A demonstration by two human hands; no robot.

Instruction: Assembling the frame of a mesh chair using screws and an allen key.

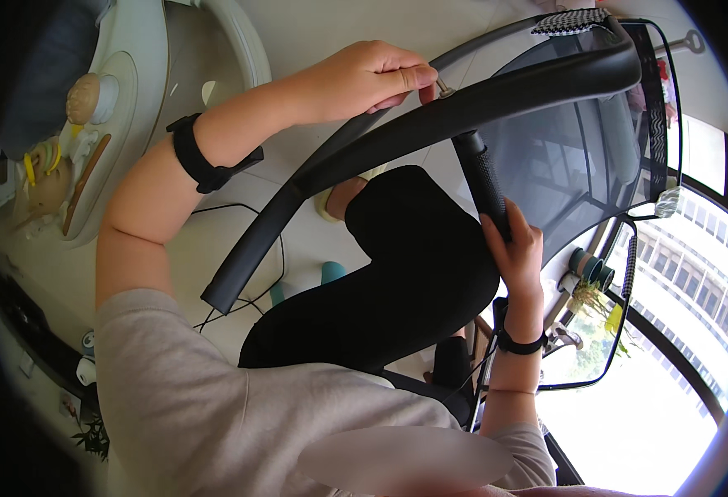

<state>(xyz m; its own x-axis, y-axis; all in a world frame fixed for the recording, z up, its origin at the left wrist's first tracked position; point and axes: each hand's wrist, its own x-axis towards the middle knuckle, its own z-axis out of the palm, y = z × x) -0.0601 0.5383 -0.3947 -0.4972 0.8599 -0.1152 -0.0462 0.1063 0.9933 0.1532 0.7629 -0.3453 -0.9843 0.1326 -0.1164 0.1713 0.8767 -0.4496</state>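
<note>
Pale tiled floor [215,248] under everything, with a thin black cable [248,298] looping across it, and big windows [695,265] off to the right looking out at another building. There's a white table [144,74] at the upper left with some small round beige and yellow bits on it, too tiny and warped by the lens to identify.

The main thing is a curved black padded bar [364,149] running from the lower left up to the top right, sitting across a dark mesh panel [579,157] with a black frame. Left hand [364,79] is closed, fingertips pinching a small metal bolt or screw [444,87] right at the bar's upper edge. Right hand [517,248] is wrapped around the textured black handle of a tool [484,178] whose tip disappears behind the bar, so probably a screwdriver, but I can't see the end.

Count: two hands, two black wristbands, one bar, one tool, one bolt. The person's black-clad knee [413,265] blocks the floor in the middle.
</note>
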